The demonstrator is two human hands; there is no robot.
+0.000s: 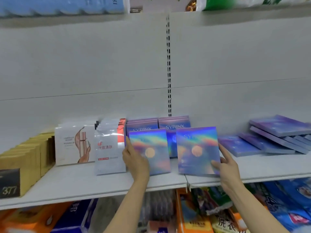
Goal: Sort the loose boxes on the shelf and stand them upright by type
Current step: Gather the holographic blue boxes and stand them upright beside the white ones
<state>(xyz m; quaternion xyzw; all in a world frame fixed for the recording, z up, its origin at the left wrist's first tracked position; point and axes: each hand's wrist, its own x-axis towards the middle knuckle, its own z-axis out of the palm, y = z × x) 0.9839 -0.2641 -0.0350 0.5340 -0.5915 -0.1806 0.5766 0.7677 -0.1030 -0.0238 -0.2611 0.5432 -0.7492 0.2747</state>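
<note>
Pale grey shelving fills the frame, and its white shelf (168,181) runs across the lower half, carrying everything I am handling.

My left hand (135,161) grips the left edge of a flat holographic box with rainbow sheen and an orange disc (151,151), fingers curled round its side, the box standing upright just left of centre. My right hand (226,167) pinches the lower right corner of a second holographic box of the same print (197,149), thumb across the front and forefinger stretched up the right edge; it too stands upright, just beside the first with a narrow gap between them.

Behind both stand two rows of purple-blue boxes lettered SYRINX (174,126), upright against the back panel. Right of centre, loose purple-blue flat boxes (276,137) lie on the shelf, overlapping and leaning on one another, some stacked at the far right.

Left of my left hand stands a clear-and-white sachet with red lettering (109,153), touching or nearly touching the first box. Further left are white packs printed with a pink tube (74,145), then tan cartons in rows (28,158) at the left edge.

Below the shelf, at the bottom of the frame, sit orange, blue and green bagged goods (193,214), blurred.
</note>
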